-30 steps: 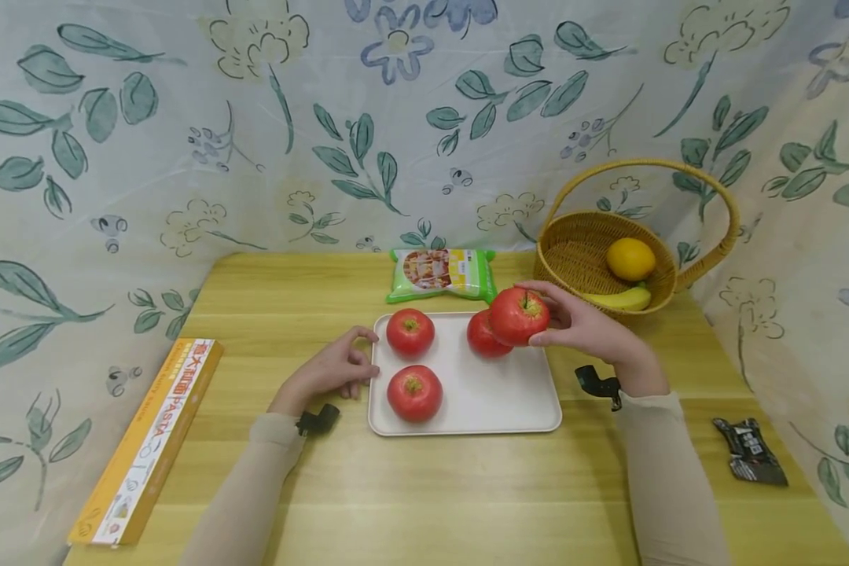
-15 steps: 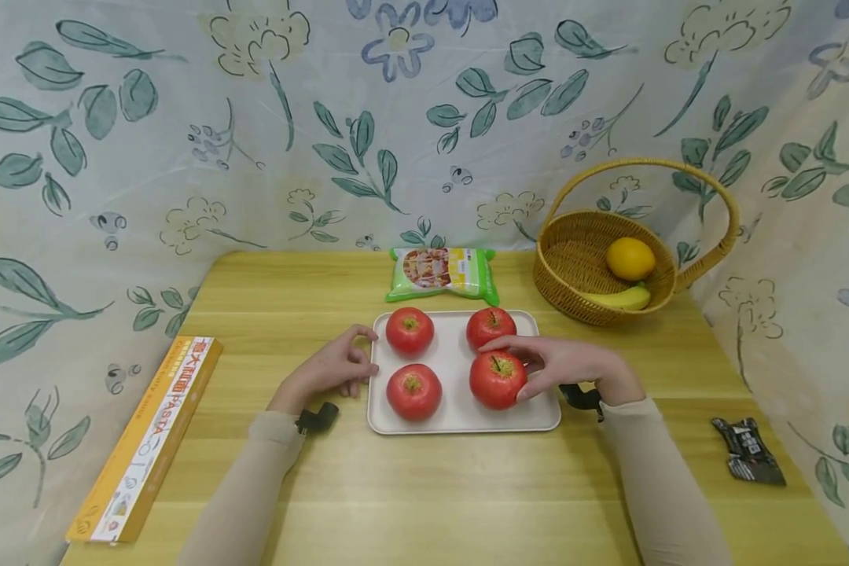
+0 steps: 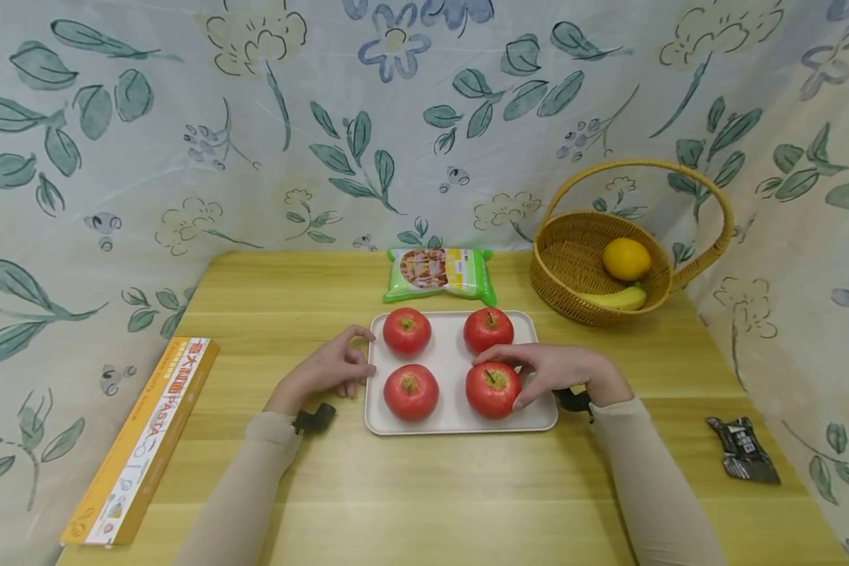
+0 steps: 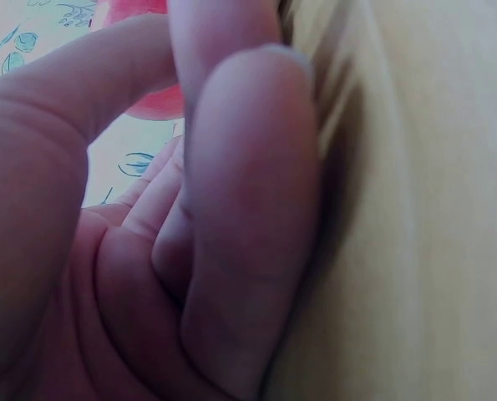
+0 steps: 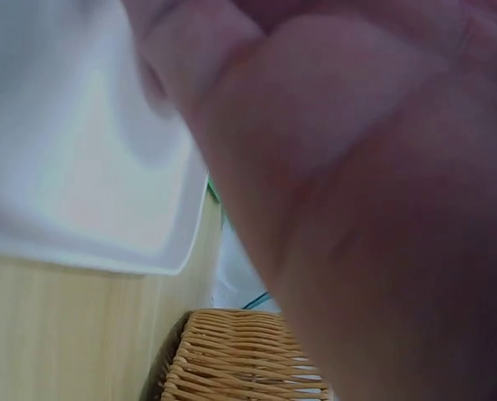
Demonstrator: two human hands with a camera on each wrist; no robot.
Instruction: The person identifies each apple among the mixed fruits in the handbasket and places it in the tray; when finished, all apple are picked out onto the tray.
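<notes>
My right hand (image 3: 552,373) grips a red apple (image 3: 493,391) at the front right of a white rectangular tray (image 3: 460,424), thumb on its right side and fingers over its back. Three more apples sit in the tray: one behind it (image 3: 488,330), one at back left (image 3: 406,332), one at front left (image 3: 411,392). My left hand (image 3: 328,368) rests on the table by the tray's left edge, index fingertip and thumb at the rim and the other fingers loosely curled. In the right wrist view the palm hides the apple; the tray (image 5: 98,192) shows beside it.
A wicker basket (image 3: 566,295) with a yellow lemon-like fruit (image 3: 626,259) and a banana (image 3: 615,299) stands at back right. Behind the tray lies a green food packet (image 3: 439,275). A pasta box (image 3: 141,440) lies at left, a small black wrapper (image 3: 743,450) at right.
My right hand has brought the held apple from above the back right of the tray forward and down to its front right corner. The left hand has stayed at the rim.
</notes>
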